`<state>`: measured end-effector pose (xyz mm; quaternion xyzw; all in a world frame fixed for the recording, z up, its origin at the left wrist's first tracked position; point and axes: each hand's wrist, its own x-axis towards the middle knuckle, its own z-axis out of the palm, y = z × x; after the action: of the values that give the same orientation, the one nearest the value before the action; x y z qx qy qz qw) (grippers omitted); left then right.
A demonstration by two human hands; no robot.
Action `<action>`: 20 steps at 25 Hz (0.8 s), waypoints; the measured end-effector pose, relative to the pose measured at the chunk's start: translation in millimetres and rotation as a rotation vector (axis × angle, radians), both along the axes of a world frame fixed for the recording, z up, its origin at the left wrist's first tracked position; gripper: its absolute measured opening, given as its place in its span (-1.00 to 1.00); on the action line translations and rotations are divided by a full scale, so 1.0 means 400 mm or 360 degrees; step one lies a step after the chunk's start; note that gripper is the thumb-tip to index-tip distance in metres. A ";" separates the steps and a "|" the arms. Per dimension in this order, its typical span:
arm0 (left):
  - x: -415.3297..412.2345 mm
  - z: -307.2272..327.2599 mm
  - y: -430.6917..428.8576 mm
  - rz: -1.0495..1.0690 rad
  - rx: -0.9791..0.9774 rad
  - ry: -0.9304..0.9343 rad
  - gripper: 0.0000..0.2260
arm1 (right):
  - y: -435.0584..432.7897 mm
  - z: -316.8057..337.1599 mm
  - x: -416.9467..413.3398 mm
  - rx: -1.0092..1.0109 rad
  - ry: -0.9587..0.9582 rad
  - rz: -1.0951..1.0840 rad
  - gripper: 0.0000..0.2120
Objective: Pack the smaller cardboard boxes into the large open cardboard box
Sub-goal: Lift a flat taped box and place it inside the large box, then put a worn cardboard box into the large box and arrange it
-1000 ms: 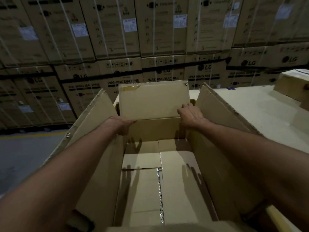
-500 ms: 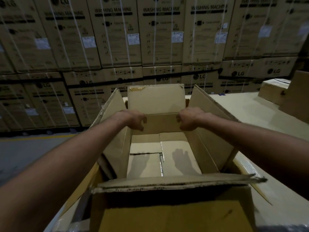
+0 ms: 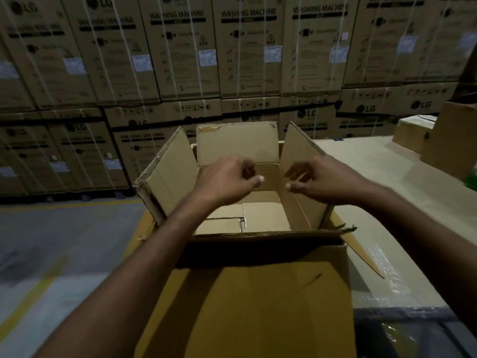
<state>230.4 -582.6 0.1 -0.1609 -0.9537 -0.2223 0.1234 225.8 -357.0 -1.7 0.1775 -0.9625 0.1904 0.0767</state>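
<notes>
Left hand point(image 3: 227, 182) and right hand point(image 3: 325, 180) hover apart, empty, above the large open brown cardboard box point(image 3: 302, 210); probably light, flaps floppy, so grip its stiffer walls.

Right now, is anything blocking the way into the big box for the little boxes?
Nothing visible blocks it. The large open box has its flaps spread open and only bare cardboard inside. The left hand and right hand hover over the opening, holding nothing; a smaller box waits on the surface far right.
</notes>
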 end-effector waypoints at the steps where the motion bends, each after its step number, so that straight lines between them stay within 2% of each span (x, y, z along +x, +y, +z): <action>1: 0.041 -0.006 0.030 -0.0001 0.0079 0.0031 -0.79 | 0.029 -0.006 0.040 -0.0076 0.0053 -0.0024 -0.68; 7: 0.262 -0.085 0.314 0.0006 0.0632 0.0227 -0.75 | 0.283 -0.088 0.264 -0.0416 0.0307 -0.0155 -0.75; 13: 0.421 -0.250 0.705 0.0089 0.0678 0.0290 -0.64 | 0.595 -0.228 0.415 -0.0729 0.0285 -0.0266 -0.80; 16: 0.457 -0.303 0.839 0.0058 0.0704 0.0168 -0.60 | 0.732 -0.291 0.474 -0.0860 0.0153 -0.0397 -0.76; 20: 0.454 -0.364 0.962 -0.0050 0.0709 0.0004 -0.57 | 0.847 -0.361 0.526 -0.1085 0.0144 -0.0676 -0.71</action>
<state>412.1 -197.7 -145.3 -0.1448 -0.8783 -0.4291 0.1536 436.3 -18.2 -145.9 -0.0529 -0.8550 0.4707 0.2111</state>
